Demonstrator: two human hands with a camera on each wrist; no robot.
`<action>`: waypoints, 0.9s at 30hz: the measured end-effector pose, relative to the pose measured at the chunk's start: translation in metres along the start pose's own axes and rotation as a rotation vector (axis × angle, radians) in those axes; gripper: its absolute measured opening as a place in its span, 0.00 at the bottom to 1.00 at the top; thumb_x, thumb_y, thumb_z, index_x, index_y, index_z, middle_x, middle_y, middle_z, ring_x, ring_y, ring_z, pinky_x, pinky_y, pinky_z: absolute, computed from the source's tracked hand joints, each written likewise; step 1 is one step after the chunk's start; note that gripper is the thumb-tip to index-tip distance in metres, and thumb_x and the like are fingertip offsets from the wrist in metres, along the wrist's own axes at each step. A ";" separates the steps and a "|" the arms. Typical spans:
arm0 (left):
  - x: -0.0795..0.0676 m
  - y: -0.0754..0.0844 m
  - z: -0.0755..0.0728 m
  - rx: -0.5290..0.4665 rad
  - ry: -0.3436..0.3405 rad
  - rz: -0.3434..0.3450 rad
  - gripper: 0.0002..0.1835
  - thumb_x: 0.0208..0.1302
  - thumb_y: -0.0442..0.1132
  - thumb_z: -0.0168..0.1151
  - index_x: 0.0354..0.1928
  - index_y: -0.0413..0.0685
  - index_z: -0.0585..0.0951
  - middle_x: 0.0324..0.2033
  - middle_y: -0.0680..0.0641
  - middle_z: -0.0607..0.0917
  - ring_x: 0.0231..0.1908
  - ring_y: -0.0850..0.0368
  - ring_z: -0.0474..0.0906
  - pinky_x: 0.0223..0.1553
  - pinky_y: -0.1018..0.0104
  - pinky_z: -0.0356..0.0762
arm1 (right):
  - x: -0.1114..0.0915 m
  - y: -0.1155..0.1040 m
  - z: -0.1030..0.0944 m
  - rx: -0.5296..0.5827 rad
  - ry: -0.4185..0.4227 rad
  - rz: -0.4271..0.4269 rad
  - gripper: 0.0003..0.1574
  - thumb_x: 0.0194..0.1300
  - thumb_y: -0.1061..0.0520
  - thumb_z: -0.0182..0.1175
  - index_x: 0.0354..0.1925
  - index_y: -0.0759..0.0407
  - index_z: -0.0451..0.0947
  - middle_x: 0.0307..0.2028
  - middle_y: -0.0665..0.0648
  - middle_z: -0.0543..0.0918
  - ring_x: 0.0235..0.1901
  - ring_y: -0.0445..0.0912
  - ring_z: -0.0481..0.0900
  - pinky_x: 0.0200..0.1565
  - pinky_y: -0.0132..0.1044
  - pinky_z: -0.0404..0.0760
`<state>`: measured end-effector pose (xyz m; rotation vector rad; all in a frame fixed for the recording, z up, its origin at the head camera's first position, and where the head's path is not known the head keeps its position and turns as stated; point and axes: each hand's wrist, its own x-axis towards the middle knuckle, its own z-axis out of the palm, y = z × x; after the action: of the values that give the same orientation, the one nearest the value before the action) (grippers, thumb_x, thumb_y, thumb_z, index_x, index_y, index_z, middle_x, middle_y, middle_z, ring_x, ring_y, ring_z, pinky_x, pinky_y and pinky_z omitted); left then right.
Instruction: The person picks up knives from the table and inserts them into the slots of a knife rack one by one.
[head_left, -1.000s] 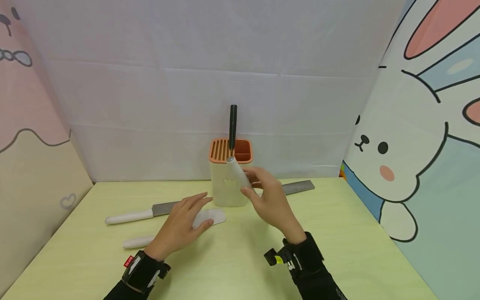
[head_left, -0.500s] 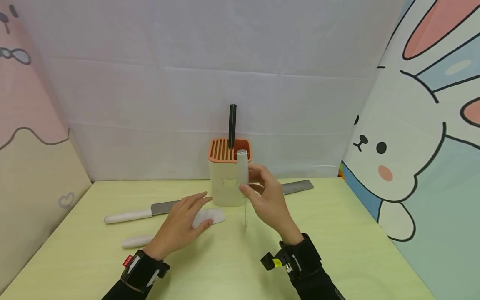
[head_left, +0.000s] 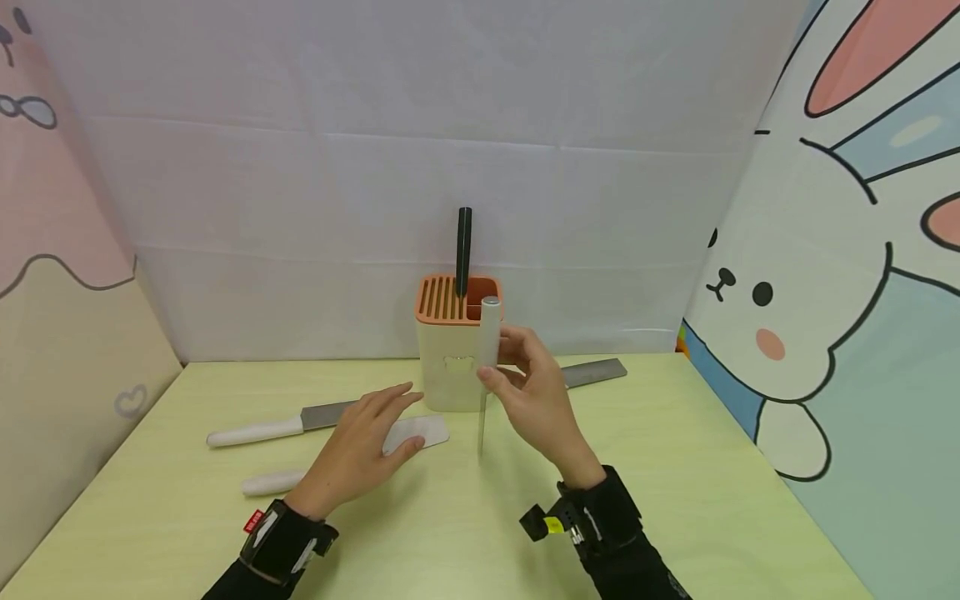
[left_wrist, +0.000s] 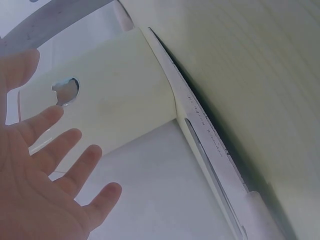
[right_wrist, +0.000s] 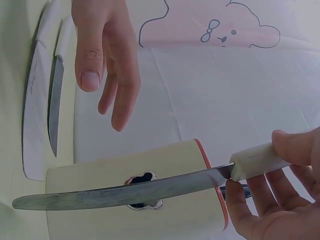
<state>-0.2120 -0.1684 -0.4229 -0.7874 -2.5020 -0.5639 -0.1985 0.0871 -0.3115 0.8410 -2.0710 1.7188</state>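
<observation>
My right hand (head_left: 536, 400) pinches the white handle of a knife (head_left: 490, 333), held upright with its blade pointing down before the knife block. In the right wrist view the long narrow blade of this knife (right_wrist: 125, 192) crosses in front of the block (right_wrist: 100, 220). My left hand (head_left: 356, 454) holds nothing, its fingers spread and fairly straight, above two knives on the table. One is a white-handled knife (head_left: 258, 432) with a grey blade; the other, a pale-bladed knife (head_left: 422, 432), is partly hidden beneath the hand.
The cream knife block (head_left: 446, 375) has an orange slotted top, with a black-handled utensil (head_left: 464, 250) standing in it. Behind my right hand a grey blade (head_left: 600, 372) lies on the pale yellow table (head_left: 675, 500). A white cloth (head_left: 337, 208) hangs behind.
My right hand has turned the knife from a leftward tilt to upright, the handle moving slightly right. My left hand has stayed almost in place.
</observation>
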 end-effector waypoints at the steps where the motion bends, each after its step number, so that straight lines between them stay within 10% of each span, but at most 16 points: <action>1: 0.000 0.000 0.000 -0.001 -0.001 0.001 0.32 0.65 0.57 0.60 0.67 0.54 0.67 0.65 0.45 0.67 0.62 0.46 0.62 0.55 0.36 0.61 | 0.000 0.000 0.000 0.002 0.003 0.005 0.27 0.63 0.70 0.59 0.59 0.64 0.66 0.49 0.64 0.75 0.47 0.56 0.76 0.50 0.53 0.77; 10: 0.001 0.002 -0.002 -0.028 -0.011 -0.014 0.32 0.65 0.57 0.59 0.67 0.54 0.67 0.65 0.45 0.67 0.63 0.46 0.62 0.56 0.36 0.61 | 0.000 -0.001 0.000 0.016 0.005 0.012 0.27 0.62 0.71 0.60 0.59 0.65 0.66 0.49 0.64 0.75 0.47 0.56 0.76 0.50 0.52 0.78; 27: 0.036 0.017 -0.023 -0.398 0.011 -0.062 0.29 0.69 0.53 0.56 0.69 0.62 0.63 0.64 0.55 0.66 0.60 0.55 0.65 0.55 0.49 0.71 | 0.000 -0.001 0.000 0.041 0.005 0.004 0.28 0.63 0.71 0.59 0.60 0.64 0.65 0.49 0.63 0.74 0.47 0.54 0.76 0.49 0.46 0.79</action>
<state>-0.2207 -0.1516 -0.3810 -0.8430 -2.4411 -1.1071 -0.1978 0.0866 -0.3110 0.8442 -2.0413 1.7696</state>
